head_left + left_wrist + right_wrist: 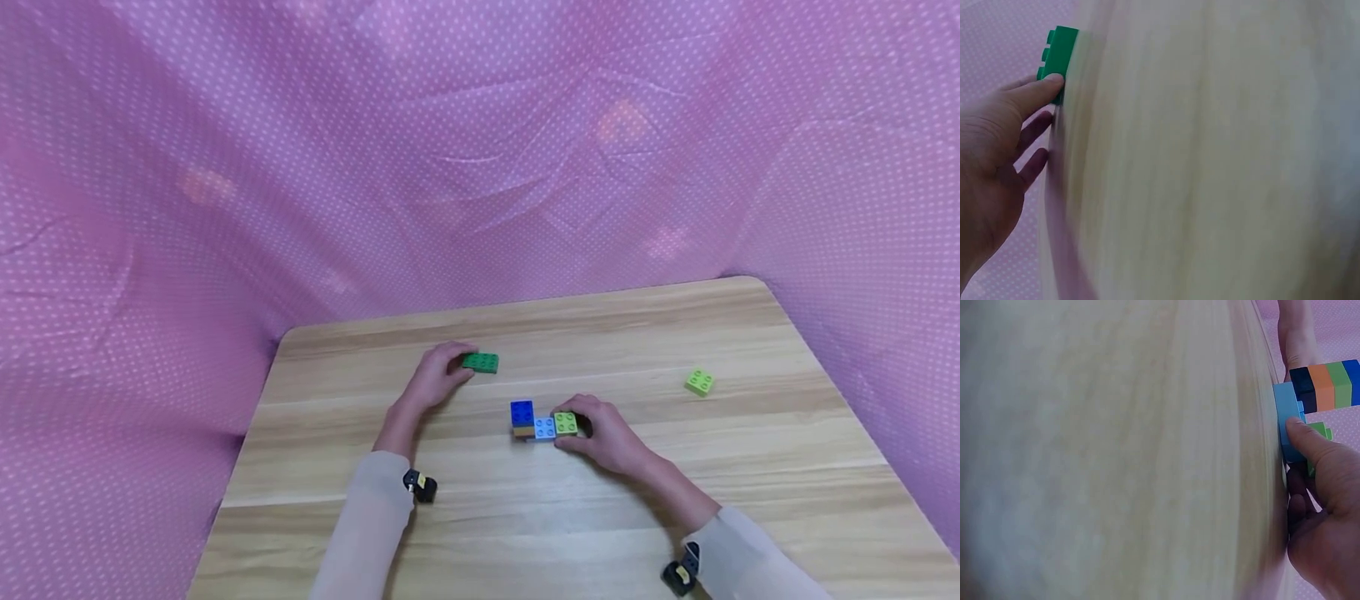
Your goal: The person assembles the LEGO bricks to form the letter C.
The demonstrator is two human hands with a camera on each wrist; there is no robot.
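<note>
On the table's far left part, my left hand (pixel 433 379) pinches a dark green toy brick (pixel 484 363) by its left end; the left wrist view shows the thumb on the side of this green brick (pixel 1065 50). My right hand (pixel 611 437) grips the right end of a toy brick structure. Its base is a light blue brick (pixel 1286 403), with a lime green brick (pixel 566 423) on the right end. Over the left end rises a stack of dark, orange (pixel 1321 386), green and blue (pixel 522 413) bricks. The right thumb touches the light blue side.
A loose lime green brick (pixel 700 382) lies on the wooden table (pixel 600 533), to the right of the structure. Pink dotted cloth (pixel 480 167) hangs around the table's back and sides.
</note>
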